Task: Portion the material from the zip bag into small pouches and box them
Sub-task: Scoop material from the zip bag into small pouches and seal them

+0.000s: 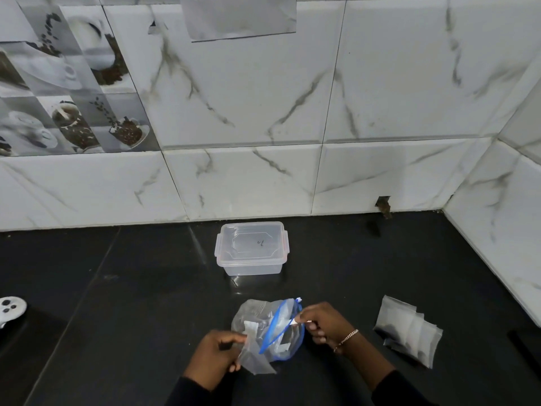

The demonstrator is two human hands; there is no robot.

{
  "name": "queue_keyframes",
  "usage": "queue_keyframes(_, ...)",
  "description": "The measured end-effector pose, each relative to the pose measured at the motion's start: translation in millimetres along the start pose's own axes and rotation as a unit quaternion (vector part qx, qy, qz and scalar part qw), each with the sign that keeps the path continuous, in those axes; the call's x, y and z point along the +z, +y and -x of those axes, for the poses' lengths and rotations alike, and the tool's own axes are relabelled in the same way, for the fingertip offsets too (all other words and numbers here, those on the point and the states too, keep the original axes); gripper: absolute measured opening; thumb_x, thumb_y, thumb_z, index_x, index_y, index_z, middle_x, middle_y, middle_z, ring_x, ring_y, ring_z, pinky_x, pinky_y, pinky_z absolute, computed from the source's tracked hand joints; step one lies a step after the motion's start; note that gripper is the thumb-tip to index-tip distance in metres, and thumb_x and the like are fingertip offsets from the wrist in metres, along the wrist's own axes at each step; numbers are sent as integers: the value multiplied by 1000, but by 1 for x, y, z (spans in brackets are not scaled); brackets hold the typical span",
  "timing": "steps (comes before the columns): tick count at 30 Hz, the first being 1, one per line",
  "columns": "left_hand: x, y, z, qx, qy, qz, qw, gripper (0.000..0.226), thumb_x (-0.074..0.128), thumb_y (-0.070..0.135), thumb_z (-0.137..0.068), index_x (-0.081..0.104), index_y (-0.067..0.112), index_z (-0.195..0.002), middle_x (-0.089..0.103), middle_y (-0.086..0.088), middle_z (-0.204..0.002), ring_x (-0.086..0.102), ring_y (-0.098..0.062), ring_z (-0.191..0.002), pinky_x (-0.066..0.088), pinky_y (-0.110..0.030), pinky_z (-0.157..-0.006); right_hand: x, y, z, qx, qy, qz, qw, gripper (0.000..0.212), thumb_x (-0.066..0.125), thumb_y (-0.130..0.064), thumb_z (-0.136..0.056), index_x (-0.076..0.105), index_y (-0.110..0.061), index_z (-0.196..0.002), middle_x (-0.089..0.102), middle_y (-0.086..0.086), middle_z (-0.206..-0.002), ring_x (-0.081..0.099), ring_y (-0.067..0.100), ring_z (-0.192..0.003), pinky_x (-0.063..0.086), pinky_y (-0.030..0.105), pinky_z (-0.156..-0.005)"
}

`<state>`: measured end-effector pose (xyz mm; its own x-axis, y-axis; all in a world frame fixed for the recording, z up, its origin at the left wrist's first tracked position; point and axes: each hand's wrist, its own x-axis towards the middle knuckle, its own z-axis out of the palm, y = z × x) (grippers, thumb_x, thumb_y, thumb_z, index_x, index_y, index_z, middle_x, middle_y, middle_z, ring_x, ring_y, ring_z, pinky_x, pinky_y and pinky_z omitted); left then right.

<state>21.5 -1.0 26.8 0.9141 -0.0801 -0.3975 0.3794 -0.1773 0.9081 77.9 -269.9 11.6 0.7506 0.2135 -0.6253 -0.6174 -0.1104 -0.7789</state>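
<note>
A clear zip bag (263, 320) with a blue zip rim lies on the black counter (131, 288) near the front edge, its mouth open. My left hand (215, 356) grips a small translucent pouch (254, 361) at the bag's left side. My right hand (320, 322) pinches a small white piece at the blue rim on the right. A clear plastic box (251, 247) with its lid on stands behind the bag, near the wall. A stack of small translucent pouches (409, 331) lies to the right of my right hand.
White marble-look tiles (263, 112) form the wall behind and at the right corner. A white object with dark spots (10, 310) sits at the counter's left edge. A dark thing (524, 347) lies at the far right edge.
</note>
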Motion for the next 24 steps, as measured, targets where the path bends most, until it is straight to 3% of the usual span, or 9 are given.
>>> queue_keyframes(3,7,-12,-4,-40,7,-33,999,28,59,-9,-90,79,5,-77,60,-16,-51,49,-14,-39,39,-19,-41,7,0,-1,-134,27,146,980,14,69,-9,-84,72,-4,-71,48,-3,-49,38,6,-43,31,21,-45)
queue_keyframes(6,13,-16,-8,-50,14,-85,995,29,53,-10,-88,79,2,-82,61,1,-45,49,-8,-37,41,-19,-44,15,9,-12,-253,61,295,919,35,64,-17,-84,47,-18,-54,41,-5,-54,37,2,-54,33,27,-56)
queue_keyframes(8,12,-17,-11,-58,4,-102,993,39,48,-14,-81,79,7,-74,62,0,-46,51,-12,-41,42,-20,-48,20,18,-20,-274,92,362,886,27,57,-23,-84,47,-23,-59,49,-7,-58,46,7,-55,41,31,-56)
queue_keyframes(9,12,-18,-13,-59,3,-111,992,40,47,-14,-79,79,9,-70,62,-4,-49,51,-15,-44,42,-21,-51,25,20,-19,-278,105,400,867,16,53,-27,-85,57,-25,-69,61,-7,-70,57,11,-63,49,34,-60)
queue_keyframes(11,11,-15,-15,-56,7,-117,991,37,47,-13,-78,77,8,-72,63,-8,-53,52,-16,-47,42,-22,-52,34,22,-22,-282,135,449,837,29,45,-33,-87,69,-28,-101,70,-11,-105,66,15,-88,55,34,-74)
queue_keyframes(15,11,12,-20,-11,7,-75,997,33,48,-16,-84,75,2,-81,57,-6,-49,47,-12,-42,39,-19,-45,30,24,-35,-292,205,476,804,39,39,-26,-81,73,-19,-99,57,-4,-118,52,22,-100,51,34,-86)
queue_keyframes(18,9,37,-25,27,-17,-37,999,33,47,-16,-86,76,0,-84,56,-15,-58,46,-10,-43,37,-17,-44,27,19,-37,-240,216,351,879,16,61,-19,-84,72,-15,-95,54,-4,-123,50,12,-105,48,30,-93)
queue_keyframes(21,10,56,-28,16,-42,41,998,26,51,-12,-89,76,-3,-89,55,-13,-56,45,-8,-43,36,-14,-41,26,1,-25,-154,111,227,955,5,73,-12,-75,71,-16,-72,70,-4,-76,62,4,-73,59,42,-75)
queue_keyframes(24,7,63,-31,-22,-47,131,990,24,52,-9,-91,76,-4,-93,54,-11,-55,43,-6,-40,35,-11,-37,30,-9,-12,-98,56,162,980,9,71,0,-77,73,-8,-74,69,4,-65,67,15,-64,60,37,-60)
